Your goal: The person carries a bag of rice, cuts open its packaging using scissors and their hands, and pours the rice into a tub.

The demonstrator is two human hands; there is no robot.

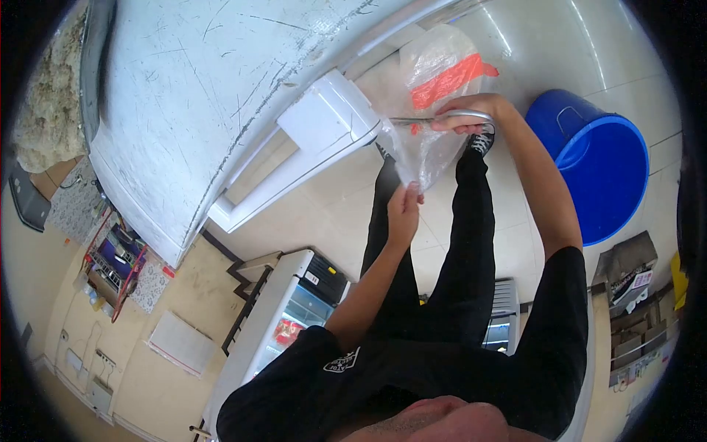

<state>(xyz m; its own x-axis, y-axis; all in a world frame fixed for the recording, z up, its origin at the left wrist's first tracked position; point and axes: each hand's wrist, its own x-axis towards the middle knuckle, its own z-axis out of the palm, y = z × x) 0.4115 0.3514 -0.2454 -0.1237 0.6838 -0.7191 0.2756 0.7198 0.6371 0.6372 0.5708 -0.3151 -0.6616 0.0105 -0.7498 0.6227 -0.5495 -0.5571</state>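
Observation:
My right hand [468,118] is closed around the silver handle of what look like metal scissors [412,120], whose blades point left across a clear plastic bag [442,151]. A bright orange-red band [448,79] runs across the upper part of the bag. My left hand [403,214] pinches the bag's lower edge between thumb and fingers, and the plastic hangs stretched between both hands. Just left of the bag is the end of a white plastic leg or bracket [331,114]. Whether the blades are apart cannot be made out.
A scratched white tabletop [213,74] fills the upper left, with fluffy beige material [50,88] at its far end. To my right stands a blue bucket [604,177] on the tiled floor [317,191]. A glass-front fridge [294,309] is at lower left.

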